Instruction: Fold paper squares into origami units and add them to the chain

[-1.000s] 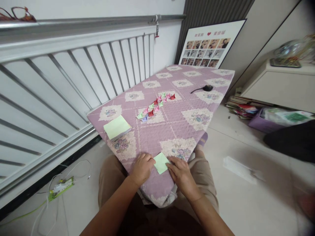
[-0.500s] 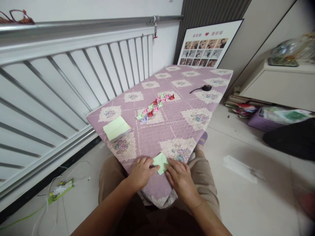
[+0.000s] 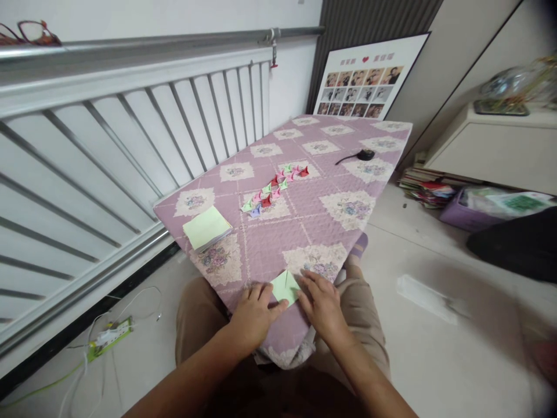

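A light green sheet of origami paper (image 3: 285,287), folded to a small diamond with a crease line down from its top corner, lies at the narrow near end of the table. My left hand (image 3: 253,313) grips its left side, fingertips at the left corner and thumb on the lower edge. On the opposite side, my right hand (image 3: 322,303) has thumb and fingers closed about the right corner. Farther up lie several small folded paper pieces (image 3: 266,201) in red, pink, green and blue. A stack of square paper (image 3: 207,227), light green on top, sits to the left.
A purple flowered cloth (image 3: 278,241) covers the table. Toward its far right lies a black object with a strap (image 3: 364,155). The white radiator (image 3: 143,139) runs along the left side. On the floor at left is a power strip (image 3: 111,337) with cables.
My right hand has shifted slightly up and its fingers are more bent. My left thumb has moved down to the paper's lower edge. The crease line shows more plainly.
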`<state>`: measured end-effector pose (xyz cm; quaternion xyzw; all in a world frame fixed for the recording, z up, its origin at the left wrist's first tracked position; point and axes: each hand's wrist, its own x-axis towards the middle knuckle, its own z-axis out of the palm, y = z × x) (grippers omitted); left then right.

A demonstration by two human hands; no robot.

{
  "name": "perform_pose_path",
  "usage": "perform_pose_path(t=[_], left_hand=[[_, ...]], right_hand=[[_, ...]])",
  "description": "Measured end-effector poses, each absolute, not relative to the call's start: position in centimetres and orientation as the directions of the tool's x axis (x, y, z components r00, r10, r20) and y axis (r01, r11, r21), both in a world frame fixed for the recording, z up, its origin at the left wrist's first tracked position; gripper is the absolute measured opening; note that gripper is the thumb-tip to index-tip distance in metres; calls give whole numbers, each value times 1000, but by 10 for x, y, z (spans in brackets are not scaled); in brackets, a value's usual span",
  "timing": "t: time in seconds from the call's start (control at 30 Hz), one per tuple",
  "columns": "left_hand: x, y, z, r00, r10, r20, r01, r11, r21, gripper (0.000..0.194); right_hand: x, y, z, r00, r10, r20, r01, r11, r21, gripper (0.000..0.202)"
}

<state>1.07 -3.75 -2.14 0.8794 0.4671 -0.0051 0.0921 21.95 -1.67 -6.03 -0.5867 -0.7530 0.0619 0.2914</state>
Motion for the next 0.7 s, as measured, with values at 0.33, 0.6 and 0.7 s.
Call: perform_pose_path(t=[0.33,0.6,0.7], left_hand=[[11,-37,-25,556,827,-78,824,-538,177,45],[10,-37,-25,558,826,-80,823,-540,175,46],[10,-37,-26,555,827,-85,828,-540,152,45]], right_hand=[[204,-2,-63,-75,951,301,828,227,-513,26],[207,0,-64,-116,937,330,812,281,-512,25],[206,0,-63,-74,936,343,822,252,-511,30]])
